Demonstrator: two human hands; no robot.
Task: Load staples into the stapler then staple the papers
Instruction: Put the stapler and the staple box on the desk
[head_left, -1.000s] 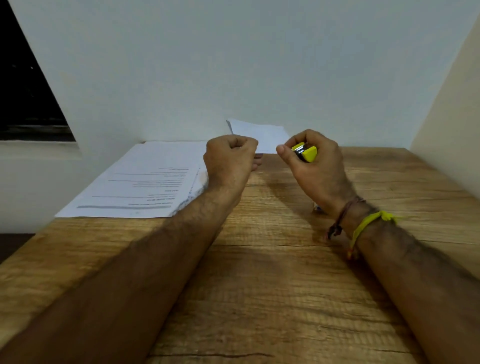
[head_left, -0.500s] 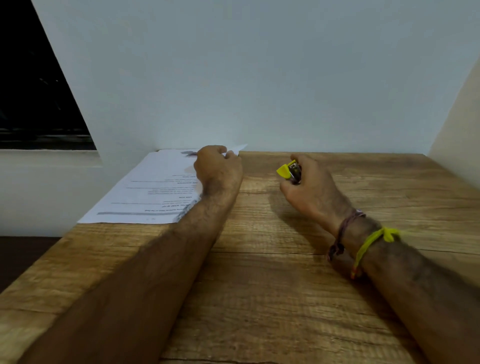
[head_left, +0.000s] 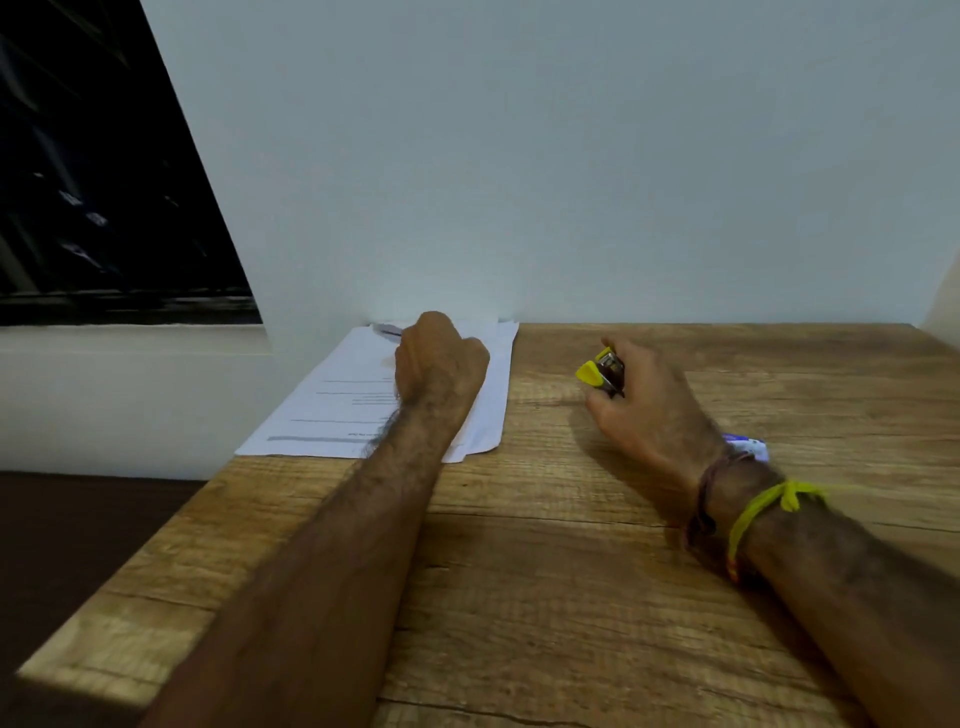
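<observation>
The wooden table (head_left: 545, 571) is carrying everything, and the white wall behind it is closing the far edge, with a dark window to the left. On the far left part of the table the papers (head_left: 337, 410) are lying flat as a stack against the wall, and the left hand (head_left: 439, 364) is resting on top of them with curled fingers (whether it is pinching a sheet I cannot tell, because the fingers are hidden behind the knuckles). The right hand (head_left: 649, 405) is lying low on the table, well apart from the papers, and its fingers are gripping the small yellow stapler (head_left: 600, 371), whose metal part is showing between them. I am judging that the stapling is not yet done on this stack, as the stapler is not at the papers; whether staples are already inside, the view is not showing. Behind the right wrist a small white and blue packet (head_left: 750, 447) is peeking out, perhaps the staple box. Nothing is standing between the stapler and the papers.
</observation>
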